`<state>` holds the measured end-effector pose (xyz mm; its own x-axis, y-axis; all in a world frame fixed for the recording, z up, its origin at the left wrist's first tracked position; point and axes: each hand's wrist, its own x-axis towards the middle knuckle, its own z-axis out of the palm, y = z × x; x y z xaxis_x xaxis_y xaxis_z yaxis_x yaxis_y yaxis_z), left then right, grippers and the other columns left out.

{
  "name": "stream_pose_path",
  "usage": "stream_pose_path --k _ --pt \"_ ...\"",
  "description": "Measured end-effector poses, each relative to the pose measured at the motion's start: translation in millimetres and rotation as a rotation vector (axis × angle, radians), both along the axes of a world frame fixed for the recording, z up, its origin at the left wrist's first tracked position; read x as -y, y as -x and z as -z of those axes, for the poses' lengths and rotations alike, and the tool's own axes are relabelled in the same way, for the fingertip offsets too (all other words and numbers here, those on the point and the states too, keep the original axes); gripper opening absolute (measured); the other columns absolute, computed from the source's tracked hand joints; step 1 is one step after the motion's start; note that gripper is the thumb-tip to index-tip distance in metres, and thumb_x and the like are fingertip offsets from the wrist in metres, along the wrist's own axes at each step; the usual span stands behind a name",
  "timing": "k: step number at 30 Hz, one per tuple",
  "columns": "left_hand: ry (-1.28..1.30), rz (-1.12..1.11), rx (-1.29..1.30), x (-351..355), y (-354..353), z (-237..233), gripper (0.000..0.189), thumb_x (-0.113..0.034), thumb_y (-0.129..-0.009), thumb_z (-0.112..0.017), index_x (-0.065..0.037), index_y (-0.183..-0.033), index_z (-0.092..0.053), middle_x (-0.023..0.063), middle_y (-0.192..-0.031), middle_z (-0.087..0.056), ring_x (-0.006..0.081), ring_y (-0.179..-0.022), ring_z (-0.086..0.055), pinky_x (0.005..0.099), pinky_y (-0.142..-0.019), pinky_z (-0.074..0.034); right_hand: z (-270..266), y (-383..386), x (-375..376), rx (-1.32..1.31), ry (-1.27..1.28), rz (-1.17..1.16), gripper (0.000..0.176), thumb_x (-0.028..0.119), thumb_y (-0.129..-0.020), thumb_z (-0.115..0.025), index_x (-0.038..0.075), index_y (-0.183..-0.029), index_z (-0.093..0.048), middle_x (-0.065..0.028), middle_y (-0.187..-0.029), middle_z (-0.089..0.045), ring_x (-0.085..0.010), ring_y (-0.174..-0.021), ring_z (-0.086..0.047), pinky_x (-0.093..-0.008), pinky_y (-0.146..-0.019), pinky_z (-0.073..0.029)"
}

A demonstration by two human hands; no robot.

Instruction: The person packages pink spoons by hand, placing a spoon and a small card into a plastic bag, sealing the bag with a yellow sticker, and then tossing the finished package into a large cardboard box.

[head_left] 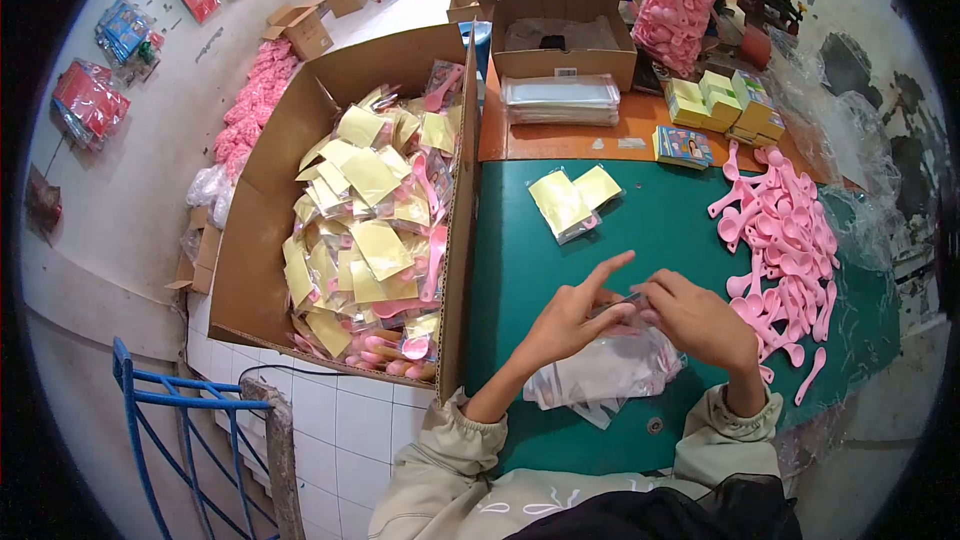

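My left hand (570,322) and my right hand (698,318) meet over the green table. Both hold the edge of a clear plastic bag between them; the left thumb presses on it while the left index finger points up and away. The right fingers curl round the bag, and much of it is hidden behind them. Below the hands lies a stack of clear plastic bags (590,380). Farther forward are two packed bags with pale yellow cards (562,202). To the right of my right hand spreads a heap of pink spoons (790,240).
At left stands a big cardboard box (250,250) holding many packed bags with yellow cards and pink spoons. Behind the green mat are a stack of clear sleeves (560,100), an open carton (565,62), small card stacks (683,147) and a sack of pink spoons (682,2).
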<state>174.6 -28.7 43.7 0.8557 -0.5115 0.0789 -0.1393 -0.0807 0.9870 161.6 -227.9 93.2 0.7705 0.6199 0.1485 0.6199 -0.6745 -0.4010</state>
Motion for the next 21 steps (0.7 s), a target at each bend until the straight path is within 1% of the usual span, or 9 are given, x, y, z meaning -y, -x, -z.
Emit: stream_pose_path --k 1,4,8,9,10,11,17,18,21 --pt "-0.04 -0.013 -0.01 0 -1 2 0.063 -0.02 -0.085 -0.064 -0.012 -0.138 -0.032 0.0143 -0.091 -0.068 0.0256 -0.083 -0.067 0.031 -0.071 -0.051 0 -2 0 -0.043 -0.011 -0.018 0.024 0.012 -0.079 -0.06 0.004 -0.102 -0.057 -0.0127 -0.084 -0.056 -0.0362 -0.075 -0.057 -0.0414 -0.067 -0.047" --pt "-0.111 -0.049 0.044 -5 -4 7 0.069 -0.023 -0.082 -0.067 -0.013 -0.139 -0.029 0.015 -0.086 -0.068 0.0249 -0.083 -0.067 0.031 -0.071 -0.051 6 -20 12 -0.171 -0.131 -0.138 0.017 0.009 -0.075 -0.065 0.0 -0.088 -0.059 -0.0099 -0.076 -0.057 -0.0274 -0.066 -0.058 -0.035 -0.062 -0.047" --pt "-0.072 -0.088 -0.024 -18 -16 30 0.07 -0.025 -0.08 -0.07 -0.013 -0.138 -0.031 0.0117 -0.081 -0.067 0.0202 -0.082 -0.067 0.0295 -0.068 -0.052 1 -36 28 -0.297 -0.38 0.255 0.014 0.006 -0.073 -0.07 0.0 -0.078 -0.059 -0.0029 -0.068 -0.056 -0.0122 -0.059 -0.052 -0.0261 -0.055 -0.042" --pt "0.231 -0.074 -0.031 -14 -21 33 0.064 -0.021 -0.083 -0.067 -0.012 -0.136 -0.033 0.0079 -0.083 -0.066 0.0172 -0.082 -0.066 0.0279 -0.065 -0.051 3 -39 34 -0.331 -0.447 0.323 0.014 0.006 -0.073 -0.071 0.0 -0.078 -0.059 -0.0012 -0.068 -0.055 -0.0094 -0.059 -0.051 -0.0243 -0.055 -0.041" --pt "0.278 -0.082 -0.1 -14 -21 35 0.06 -0.019 -0.084 -0.066 -0.012 -0.135 -0.034 0.0076 -0.086 -0.066 0.0172 -0.082 -0.066 0.0278 -0.065 -0.051 5 -42 38 -0.364 -0.512 0.39 0.014 0.006 -0.074 -0.071 0.001 -0.078 -0.059 0.0005 -0.067 -0.054 -0.0065 -0.059 -0.049 -0.0226 -0.054 -0.04" --pt "0.324 -0.088 -0.168 -14 -21 36 0.057 -0.017 -0.085 -0.064 -0.012 -0.134 -0.035 0.0074 -0.089 -0.066 0.0171 -0.083 -0.066 0.0277 -0.066 -0.051 12 -45 41 -0.429 -0.697 0.277 0.012 0.005 -0.076 -0.07 0.003 -0.075 -0.058 0.0034 -0.067 -0.054 -0.0056 -0.059 -0.049 -0.0223 -0.053 -0.041" --pt "0.297 -0.014 -0.193 -14 -24 47 0.046 -0.013 -0.088 -0.06 -0.009 -0.13 -0.041 0.0087 -0.1 -0.065 0.0171 -0.086 -0.065 0.0274 -0.072 -0.052 1 -45 43 -0.682 -0.691 0.343 0.014 0.005 -0.075 -0.071 0.002 -0.071 -0.057 0.0022 -0.07 -0.058 -0.0055 -0.062 -0.052 -0.0209 -0.056 -0.041" --pt "0.309 0.002 -0.166 -12 -24 47 0.046 -0.013 -0.088 -0.06 -0.008 -0.129 -0.041 0.0093 -0.101 -0.065 0.0174 -0.087 -0.065 0.0272 -0.073 -0.052 6 -46 44 -0.632 -0.681 0.343 0.014 0.005 -0.075 -0.07 0.001 -0.072 -0.058 0.0012 -0.071 -0.059 -0.006 -0.063 -0.053 -0.021 -0.057 -0.042" --pt "-0.011 -0.228 -0.084 -5 -20 39 0.045 -0.014 -0.092 -0.054 -0.008 -0.133 -0.035 0.0145 -0.109 -0.061 0.0231 -0.095 -0.063 0.0307 -0.076 -0.053 21 -50 42 -0.412 -0.597 0.377 0.013 0.006 -0.075 -0.07 0.0 -0.078 -0.059 -0.0023 -0.073 -0.061 -0.0086 -0.067 -0.057 -0.0221 -0.06 -0.044"
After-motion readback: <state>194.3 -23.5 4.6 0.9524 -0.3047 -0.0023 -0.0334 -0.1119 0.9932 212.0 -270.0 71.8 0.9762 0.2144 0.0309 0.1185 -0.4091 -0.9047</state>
